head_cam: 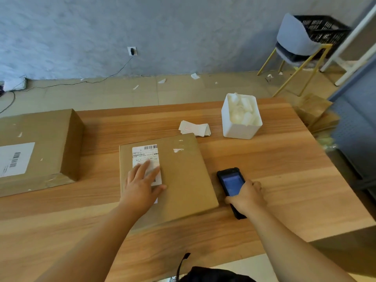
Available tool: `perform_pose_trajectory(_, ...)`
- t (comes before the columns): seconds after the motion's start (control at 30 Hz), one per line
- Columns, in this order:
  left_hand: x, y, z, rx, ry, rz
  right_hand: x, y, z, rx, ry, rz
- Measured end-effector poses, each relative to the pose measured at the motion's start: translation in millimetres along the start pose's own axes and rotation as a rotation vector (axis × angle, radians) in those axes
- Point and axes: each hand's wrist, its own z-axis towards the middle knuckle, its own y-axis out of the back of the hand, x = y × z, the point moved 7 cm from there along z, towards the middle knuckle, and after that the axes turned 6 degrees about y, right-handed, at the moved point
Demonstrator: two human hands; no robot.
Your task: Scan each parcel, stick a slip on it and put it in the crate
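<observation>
Left hand (142, 187) flat on a parcel (181, 176), right hand (247, 198) on the scanner (232, 183) beside it.

The left hand's straight fingers (145, 167) rest on the white label (144, 154) of the flat cardboard parcel in the middle of the wooden worktop (284, 180). Just right of the parcel, the right hand grips a black scanner with its lit screen facing up. Behind the parcel lies a small stack of slips (195, 128), and beside it stands a white tub (241, 127) full of white scraps. A bigger box (40, 131) with its own label stands at the left edge. By the wall, a black crate (325, 27) rests on a chair (293, 37).
</observation>
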Motion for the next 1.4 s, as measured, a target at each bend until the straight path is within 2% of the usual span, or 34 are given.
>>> perform_pose_trajectory(0.27, 4.7, 9.3, -9.6, 0.000, 0.001, 0.011, -3.4, -23.3, 7.6, 0.086, -0.015, -0.044)
perform_pose_trajectory(0.37, 6.2, 13.8, -8.8, 0.015, 0.017, 0.035, 5.9, -12.3, 16.7, 0.019, -0.002, -0.024)
perform_pose_trajectory(0.47, 7.6, 25.5, 0.6, 0.001, 0.029, 0.028, 32.7, 1.8, 31.8, -0.049, 0.097, 0.020)
perform_pose_trajectory(0.63, 8.6, 52.4, 36.9, -0.036, 0.015, -0.045, 92.5, 8.1, 68.3, 0.077, 0.175, 0.254)
perform_pose_trajectory(0.9, 6.5, 55.5, 105.6, 0.032, -0.061, 0.029, 171.3, 33.0, 138.5, -0.012, 0.203, 0.242)
perform_pose_trajectory(1.0, 6.5, 42.7, 118.4, 0.113, -0.089, 0.091, 183.8, 28.8, 157.9, 0.004, 0.158, 0.206)
perform_pose_trajectory(1.17, 13.3, 39.7, 124.6, 0.127, -0.108, -0.020, 185.7, 21.0, 174.6, -0.056, 0.092, 0.153)
perform_pose_trajectory(1.33, 14.0, 41.8, 126.1, 0.105, -0.121, -0.067, 169.3, 20.7, 181.6, -0.111, -0.103, 0.375)
perform_pose_trajectory(1.4, 14.4, 41.9, 126.2, 0.108, -0.120, -0.078, 163.8, 23.4, 181.9, -0.128, -0.119, 0.382)
